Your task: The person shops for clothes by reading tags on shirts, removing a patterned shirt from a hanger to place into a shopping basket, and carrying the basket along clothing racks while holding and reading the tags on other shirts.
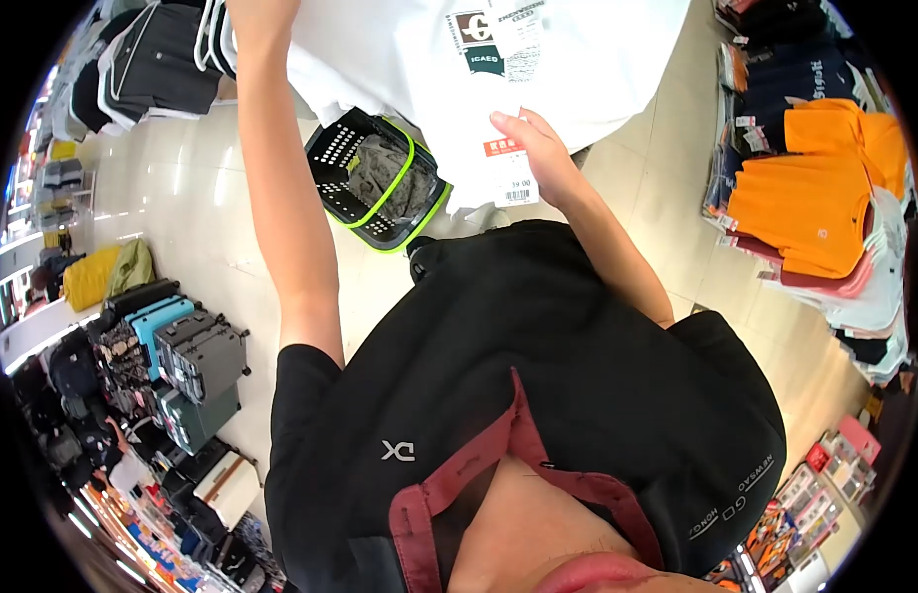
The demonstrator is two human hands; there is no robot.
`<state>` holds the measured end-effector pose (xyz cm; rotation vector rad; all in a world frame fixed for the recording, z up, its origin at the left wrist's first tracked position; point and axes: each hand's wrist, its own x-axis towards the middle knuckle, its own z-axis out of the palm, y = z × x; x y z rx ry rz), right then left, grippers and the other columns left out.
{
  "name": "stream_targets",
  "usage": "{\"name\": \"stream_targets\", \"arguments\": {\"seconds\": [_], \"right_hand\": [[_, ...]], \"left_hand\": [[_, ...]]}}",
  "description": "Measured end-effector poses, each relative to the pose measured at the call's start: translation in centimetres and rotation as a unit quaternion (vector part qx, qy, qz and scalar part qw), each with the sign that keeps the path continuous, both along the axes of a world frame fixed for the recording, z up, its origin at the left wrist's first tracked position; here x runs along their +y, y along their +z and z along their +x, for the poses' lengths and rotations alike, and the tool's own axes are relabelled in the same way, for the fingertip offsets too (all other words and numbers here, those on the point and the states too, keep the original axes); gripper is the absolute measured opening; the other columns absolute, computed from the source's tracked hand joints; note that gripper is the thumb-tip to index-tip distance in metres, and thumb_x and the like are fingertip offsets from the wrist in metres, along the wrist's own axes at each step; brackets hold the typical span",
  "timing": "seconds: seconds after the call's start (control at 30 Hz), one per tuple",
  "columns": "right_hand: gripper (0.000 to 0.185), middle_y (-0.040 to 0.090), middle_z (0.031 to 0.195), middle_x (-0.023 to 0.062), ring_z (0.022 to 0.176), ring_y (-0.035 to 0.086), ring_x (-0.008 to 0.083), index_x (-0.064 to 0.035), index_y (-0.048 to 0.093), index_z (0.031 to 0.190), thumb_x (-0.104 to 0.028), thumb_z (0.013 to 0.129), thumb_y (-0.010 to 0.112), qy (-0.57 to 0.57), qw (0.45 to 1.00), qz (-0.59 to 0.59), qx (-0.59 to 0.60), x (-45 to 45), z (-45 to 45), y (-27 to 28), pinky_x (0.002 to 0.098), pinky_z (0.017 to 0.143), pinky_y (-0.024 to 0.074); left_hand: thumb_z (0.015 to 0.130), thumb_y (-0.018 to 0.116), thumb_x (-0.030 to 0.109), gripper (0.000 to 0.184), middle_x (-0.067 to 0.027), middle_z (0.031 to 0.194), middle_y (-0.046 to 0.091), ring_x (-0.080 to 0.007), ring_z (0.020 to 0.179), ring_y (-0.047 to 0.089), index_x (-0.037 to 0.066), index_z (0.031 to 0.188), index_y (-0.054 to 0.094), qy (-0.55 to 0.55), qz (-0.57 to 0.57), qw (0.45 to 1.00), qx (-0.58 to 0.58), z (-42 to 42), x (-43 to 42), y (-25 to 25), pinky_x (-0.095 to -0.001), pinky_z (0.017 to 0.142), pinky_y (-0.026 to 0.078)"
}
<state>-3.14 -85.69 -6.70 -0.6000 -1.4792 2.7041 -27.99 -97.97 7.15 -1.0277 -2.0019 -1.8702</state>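
Observation:
A white shirt (597,59) with a printed chest graphic hangs spread out at the top of the head view. My right hand (543,148) is closed at the shirt's lower part, its thumb beside a white and red price tag (516,178). My left hand (264,15) is at the top edge next to white hangers and the shirt; its fingers are cut off by the frame. Below the shirt, a black basket (333,163) with a bright green rim and handle stands on the floor, with grey cloth (380,178) inside.
Dark clothes (153,59) hang on a rack at upper left. Suitcases (197,356) stand at left, near yellow bags (91,277). Folded orange shirts (805,212) lie on stacks at right. A person (128,469) is at the far lower left.

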Motion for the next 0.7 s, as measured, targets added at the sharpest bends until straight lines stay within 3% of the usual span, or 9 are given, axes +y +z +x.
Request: {"name": "stream_targets", "arguments": {"seconds": [0.17,0.23,0.37,0.53,0.63,0.7], "right_hand": [[0.051,0.065,0.102,0.0085,0.089,0.066,0.0151,0.0000,0.055,0.120,-0.045,0.097,0.051,-0.020,0.997,-0.074,-0.027,-0.6,-0.6,0.4,0.0286,0.076,0.0539],[0.061,0.066,0.111,0.0126,0.096,0.068,0.0198,-0.0010,0.053,0.125,-0.054,0.100,0.036,0.001,0.997,-0.070,-0.028,-0.5,-1.0,-0.3,0.0334,0.082,0.0568],[0.070,0.067,0.108,0.0121,0.094,0.069,0.0207,-0.0022,0.053,0.124,-0.062,0.099,0.027,-0.017,0.999,-0.048,0.013,-0.6,-1.6,-0.3,0.0336,0.082,0.0579],[0.071,0.067,0.104,0.0121,0.092,0.069,0.0184,-0.0013,0.054,0.122,-0.063,0.098,0.029,-0.046,0.999,-0.002,0.029,-0.1,-2.4,0.0,0.0316,0.080,0.0580],[0.067,0.063,0.094,0.0074,0.083,0.061,0.0109,-0.0003,0.060,0.108,-0.061,0.099,0.033,-0.052,0.984,0.163,0.055,1.7,-2.6,-0.8,0.0256,0.074,0.0499],[0.065,0.063,0.092,0.0072,0.081,0.061,0.0109,0.0000,0.060,0.106,-0.059,0.100,0.034,-0.060,0.979,0.184,0.059,2.8,-2.6,-1.5,0.0256,0.073,0.0495]], "left_hand": [[0.090,0.069,0.023,0.024,0.0086,0.070,0.055,-0.0012,0.060,0.045,0.003,0.078,0.065,0.028,-0.006,1.000,0.006,0.6,-1.6,-0.5,-0.0194,0.053,0.034],[0.090,0.070,0.023,0.024,0.0089,0.069,0.054,-0.0010,0.060,0.044,0.004,0.077,0.064,0.045,-0.010,0.999,-0.019,1.1,-2.3,-0.6,-0.0195,0.053,0.033],[0.090,0.069,0.022,0.023,0.0094,0.069,0.053,-0.0002,0.060,0.043,0.004,0.077,0.064,0.047,-0.027,0.998,-0.016,0.6,-4.5,-1.9,-0.0192,0.053,0.031],[0.091,0.068,0.019,0.021,0.0104,0.069,0.053,0.0006,0.060,0.043,0.004,0.077,0.064,0.045,-0.032,0.998,-0.025,1.8,-5.2,-1.5,-0.0185,0.053,0.031],[0.091,0.068,0.020,0.022,0.0109,0.068,0.052,0.0011,0.060,0.042,0.006,0.075,0.063,0.039,-0.040,0.998,-0.017,2.2,-5.8,-0.9,-0.0181,0.052,0.030],[0.091,0.069,0.020,0.023,0.0112,0.067,0.051,0.0013,0.059,0.041,0.006,0.073,0.062,0.034,-0.047,0.998,-0.012,2.4,-6.2,-0.5,-0.0180,0.051,0.029]]}}
